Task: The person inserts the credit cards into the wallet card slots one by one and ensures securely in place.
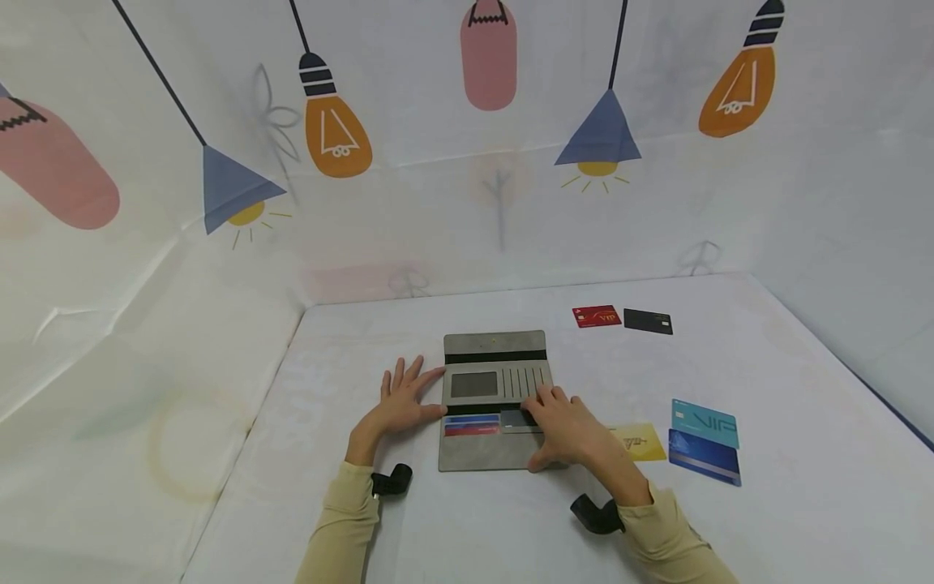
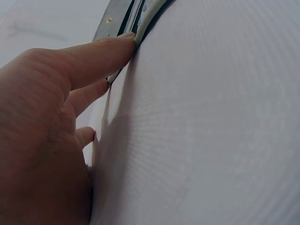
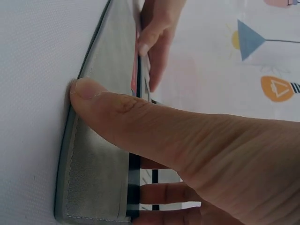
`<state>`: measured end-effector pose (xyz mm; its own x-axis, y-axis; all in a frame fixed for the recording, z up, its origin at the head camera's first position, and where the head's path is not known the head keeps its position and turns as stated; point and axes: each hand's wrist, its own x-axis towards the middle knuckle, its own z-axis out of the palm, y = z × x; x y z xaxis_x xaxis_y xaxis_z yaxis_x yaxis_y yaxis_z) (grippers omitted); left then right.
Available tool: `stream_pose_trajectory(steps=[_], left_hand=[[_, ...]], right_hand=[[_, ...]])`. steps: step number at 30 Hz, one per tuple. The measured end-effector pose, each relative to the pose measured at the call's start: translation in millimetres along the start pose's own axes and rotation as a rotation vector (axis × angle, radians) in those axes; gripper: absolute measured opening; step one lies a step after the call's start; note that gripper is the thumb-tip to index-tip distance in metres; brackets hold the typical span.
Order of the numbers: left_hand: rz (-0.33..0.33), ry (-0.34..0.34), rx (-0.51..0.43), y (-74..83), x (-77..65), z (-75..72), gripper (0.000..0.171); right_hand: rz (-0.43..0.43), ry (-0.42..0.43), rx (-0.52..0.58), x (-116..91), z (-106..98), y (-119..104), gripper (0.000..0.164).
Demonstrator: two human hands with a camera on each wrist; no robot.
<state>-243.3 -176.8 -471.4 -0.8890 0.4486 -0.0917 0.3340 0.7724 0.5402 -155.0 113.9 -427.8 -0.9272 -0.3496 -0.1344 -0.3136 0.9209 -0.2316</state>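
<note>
Wallet (image 1: 470,456) lies unfolded on tabletop (image 1: 467,535). Your left hand (image 1: 400,405), wallet's 9 o'clock: fingers spread, gripping nothing, touching edge, likely to brace. Your right hand (image 1: 572,428), 4 o'clock: fingers extended over grey card (image 1: 515,420), thumb on near edge, apparently pinning wallet flat

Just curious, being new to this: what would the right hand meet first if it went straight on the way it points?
The right hand would probably meet the row of slots on the open wallet first; height is unclear.
</note>
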Motion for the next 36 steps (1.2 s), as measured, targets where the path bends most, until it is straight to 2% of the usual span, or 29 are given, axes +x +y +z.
stream_pose_trajectory(steps=[7, 14, 17, 26, 36], left_hand=[[-0.007, -0.008, -0.001, -0.8, 0.7, 0.3, 0.073], [-0.005, -0.003, -0.008, 0.8, 1.0, -0.8, 0.073], [-0.011, -0.007, -0.006, 1.7, 0.5, -1.6, 0.073], [-0.017, -0.013, -0.008, 2.4, -1.0, -1.5, 0.074], [-0.011, -0.009, -0.005, 1.0, -0.9, -1.1, 0.072]], right_hand=[[-0.01, 0.008, -0.014, -0.3, 1.6, 0.4, 0.073], [-0.049, 0.003, -0.046, 1.5, 0.7, -2.8, 0.054], [-0.054, 0.014, -0.043, 1.0, 0.5, -4.4, 0.05], [-0.046, -0.006, 0.002, 0.7, 0.7, -3.0, 0.058], [-0.029, -0.01, 0.033, 3.0, 1.1, 1.8, 0.057]])
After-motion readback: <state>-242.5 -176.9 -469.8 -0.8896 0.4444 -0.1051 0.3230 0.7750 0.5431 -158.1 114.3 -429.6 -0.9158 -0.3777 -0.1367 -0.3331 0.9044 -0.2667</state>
